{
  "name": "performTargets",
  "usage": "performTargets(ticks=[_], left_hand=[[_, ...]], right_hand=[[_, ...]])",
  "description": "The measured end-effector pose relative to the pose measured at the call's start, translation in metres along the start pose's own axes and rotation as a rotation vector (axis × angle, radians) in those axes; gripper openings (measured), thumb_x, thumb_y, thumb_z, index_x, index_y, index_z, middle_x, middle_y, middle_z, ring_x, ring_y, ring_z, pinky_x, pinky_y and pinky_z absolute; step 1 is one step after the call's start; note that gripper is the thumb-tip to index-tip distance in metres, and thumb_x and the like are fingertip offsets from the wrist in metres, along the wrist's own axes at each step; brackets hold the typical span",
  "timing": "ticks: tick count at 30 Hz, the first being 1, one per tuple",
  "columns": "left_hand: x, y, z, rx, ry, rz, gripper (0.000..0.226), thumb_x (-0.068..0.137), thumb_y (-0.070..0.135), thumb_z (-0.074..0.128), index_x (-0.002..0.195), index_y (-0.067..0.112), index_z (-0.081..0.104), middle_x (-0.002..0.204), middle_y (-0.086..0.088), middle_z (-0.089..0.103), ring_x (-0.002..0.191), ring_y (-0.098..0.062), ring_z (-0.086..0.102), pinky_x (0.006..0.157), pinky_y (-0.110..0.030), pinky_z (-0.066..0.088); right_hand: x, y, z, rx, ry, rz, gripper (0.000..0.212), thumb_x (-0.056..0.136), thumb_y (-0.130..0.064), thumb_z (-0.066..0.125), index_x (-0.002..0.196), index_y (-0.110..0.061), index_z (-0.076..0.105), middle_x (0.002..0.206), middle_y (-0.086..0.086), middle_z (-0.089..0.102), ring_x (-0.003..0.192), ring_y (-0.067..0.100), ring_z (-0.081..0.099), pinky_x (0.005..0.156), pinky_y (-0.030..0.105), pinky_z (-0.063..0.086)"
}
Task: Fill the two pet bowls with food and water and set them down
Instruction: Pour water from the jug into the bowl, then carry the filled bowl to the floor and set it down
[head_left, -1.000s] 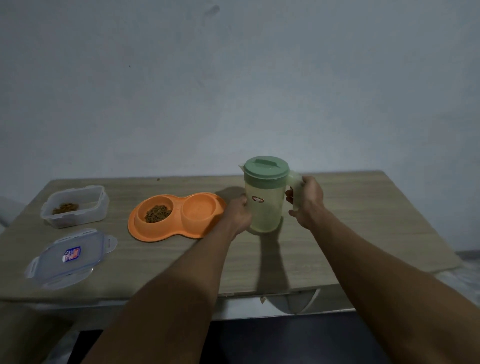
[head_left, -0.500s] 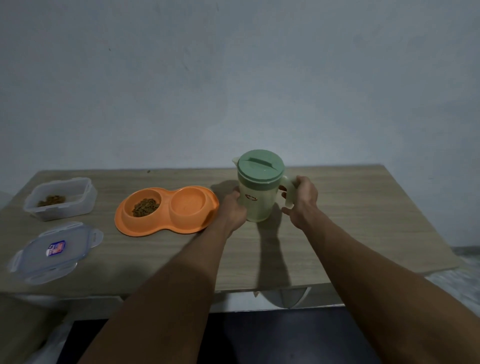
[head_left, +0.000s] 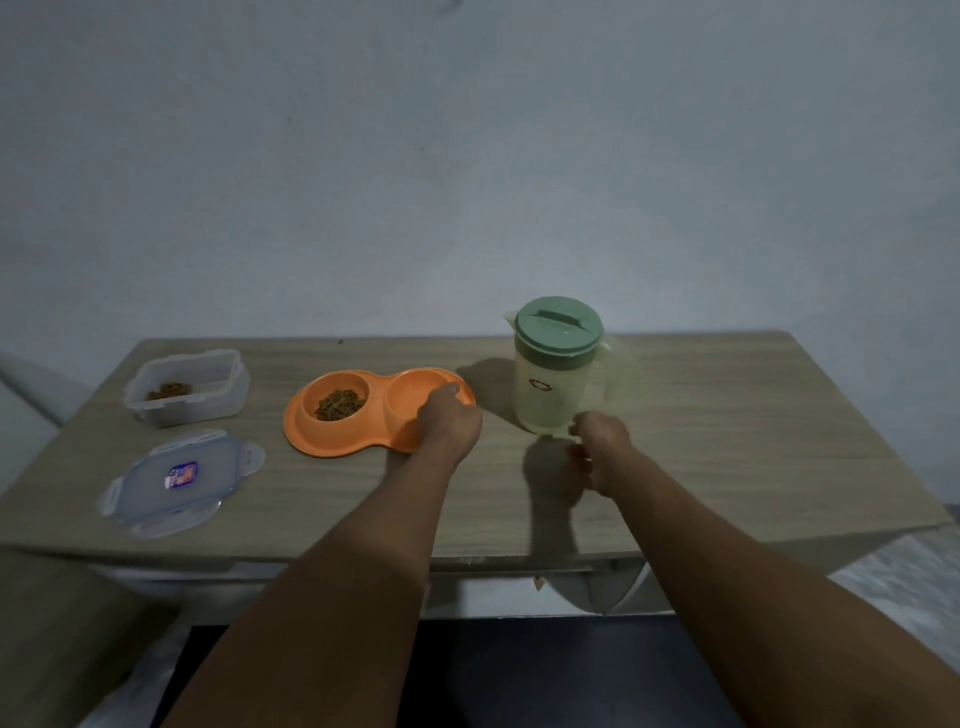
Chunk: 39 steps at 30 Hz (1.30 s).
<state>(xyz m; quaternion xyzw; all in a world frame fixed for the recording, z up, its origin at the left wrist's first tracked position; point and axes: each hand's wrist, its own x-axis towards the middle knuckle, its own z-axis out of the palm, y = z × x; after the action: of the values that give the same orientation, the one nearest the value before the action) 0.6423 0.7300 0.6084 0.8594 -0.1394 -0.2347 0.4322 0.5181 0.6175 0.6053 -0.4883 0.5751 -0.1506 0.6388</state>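
Standing upright just beyond the empty, loosely curled right hand (head_left: 597, 452), the pitcher (head_left: 558, 374) is left free while the orange double bowl (head_left: 379, 410) is touched, seemingly steadied, by the left hand (head_left: 449, 421).

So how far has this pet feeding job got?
Food looks done: the left well of the orange plastic double bowl holds brown kibble. The green-lidded pale plastic jug stands upright on the wooden table, released. Whether the right well has water is unclear. The left hand reaches the bowl's right edge; the right hand is empty. Setting it down remains.
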Motion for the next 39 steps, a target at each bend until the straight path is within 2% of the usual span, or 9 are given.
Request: performTargets(ticks=[3, 6, 10, 12, 14, 21, 27, 34, 39], left_hand=[[0.004, -0.011, -0.03, 0.017, 0.116, -0.042, 0.054, 0.09, 0.002, 0.045, 0.142, 0.013, 0.049, 0.14, -0.014, 0.054, 0.122, -0.035, 0.054, 0.096, -0.04, 0.05], [0.013, -0.021, -0.059, 0.045, 0.178, -0.065, 0.05, 0.091, 0.002, 0.047, 0.139, 0.012, 0.052, 0.135, -0.014, 0.058, 0.115, -0.033, 0.059, 0.081, -0.033, 0.049], [0.027, -0.041, -0.103, 0.096, 0.253, -0.085, 0.024, 0.09, 0.007, 0.052, 0.104, 0.014, 0.07, 0.116, -0.013, 0.065, 0.115, -0.035, 0.058, 0.082, -0.035, 0.046], [0.038, -0.051, -0.124, 0.088, 0.29, -0.12, 0.033, 0.089, 0.009, 0.056, 0.12, 0.009, 0.066, 0.128, -0.016, 0.062, 0.122, -0.035, 0.055, 0.095, -0.038, 0.046], [0.045, -0.059, -0.139, 0.113, 0.291, -0.142, 0.045, 0.088, 0.009, 0.056, 0.133, 0.009, 0.058, 0.135, -0.015, 0.058, 0.125, -0.035, 0.053, 0.1, -0.038, 0.045], [0.084, -0.082, -0.176, 0.207, 0.231, -0.199, 0.043, 0.09, 0.013, 0.056, 0.132, 0.003, 0.054, 0.133, -0.017, 0.058, 0.122, -0.036, 0.054, 0.092, -0.035, 0.045], [0.104, -0.094, -0.178, 0.231, 0.12, -0.256, 0.034, 0.09, 0.027, 0.06, 0.11, 0.001, 0.063, 0.105, -0.016, 0.066, 0.1, -0.034, 0.063, 0.069, -0.033, 0.043], [0.115, -0.108, -0.174, 0.328, 0.083, -0.274, 0.036, 0.086, 0.049, 0.059, 0.091, 0.013, 0.062, 0.09, -0.009, 0.065, 0.091, -0.031, 0.066, 0.081, -0.036, 0.053], [0.12, -0.11, -0.174, 0.309, 0.102, -0.294, 0.027, 0.085, 0.04, 0.061, 0.08, 0.014, 0.061, 0.084, -0.008, 0.067, 0.083, -0.029, 0.067, 0.082, -0.037, 0.056]], right_hand=[[-0.019, 0.01, 0.033, -0.168, -0.144, -0.031, 0.009, 0.096, -0.016, 0.049, 0.093, -0.008, 0.054, 0.077, 0.01, 0.049, 0.062, 0.018, 0.043, 0.055, 0.027, 0.034], [-0.017, 0.012, 0.07, -0.327, -0.146, -0.107, 0.016, 0.092, -0.021, 0.054, 0.08, -0.01, 0.054, 0.079, 0.012, 0.052, 0.068, 0.022, 0.047, 0.064, 0.03, 0.039], [-0.022, 0.002, 0.114, -0.436, -0.147, -0.203, 0.041, 0.095, -0.028, 0.054, 0.123, 0.001, 0.06, 0.12, 0.024, 0.06, 0.113, 0.04, 0.058, 0.096, 0.046, 0.05], [-0.022, -0.004, 0.132, -0.491, -0.138, -0.243, 0.047, 0.097, -0.029, 0.052, 0.131, 0.004, 0.054, 0.131, 0.025, 0.057, 0.12, 0.042, 0.055, 0.098, 0.046, 0.048], [-0.017, -0.008, 0.142, -0.509, -0.122, -0.273, 0.049, 0.098, -0.029, 0.052, 0.132, 0.004, 0.053, 0.133, 0.026, 0.056, 0.121, 0.043, 0.055, 0.092, 0.042, 0.048], [0.009, -0.017, 0.173, -0.543, -0.046, -0.267, 0.046, 0.096, -0.029, 0.054, 0.128, 0.005, 0.058, 0.128, 0.026, 0.06, 0.116, 0.042, 0.058, 0.088, 0.042, 0.049], [0.027, -0.019, 0.182, -0.575, 0.049, -0.249, 0.041, 0.093, -0.025, 0.06, 0.119, 0.006, 0.062, 0.121, 0.025, 0.063, 0.108, 0.039, 0.06, 0.091, 0.045, 0.053], [0.031, -0.016, 0.184, -0.691, 0.05, -0.198, 0.046, 0.092, -0.022, 0.061, 0.126, 0.009, 0.056, 0.125, 0.026, 0.06, 0.114, 0.041, 0.058, 0.095, 0.05, 0.052], [0.035, -0.011, 0.183, -0.745, 0.052, -0.213, 0.035, 0.09, -0.017, 0.061, 0.115, 0.007, 0.061, 0.095, 0.017, 0.058, 0.091, 0.034, 0.06, 0.083, 0.046, 0.057]])
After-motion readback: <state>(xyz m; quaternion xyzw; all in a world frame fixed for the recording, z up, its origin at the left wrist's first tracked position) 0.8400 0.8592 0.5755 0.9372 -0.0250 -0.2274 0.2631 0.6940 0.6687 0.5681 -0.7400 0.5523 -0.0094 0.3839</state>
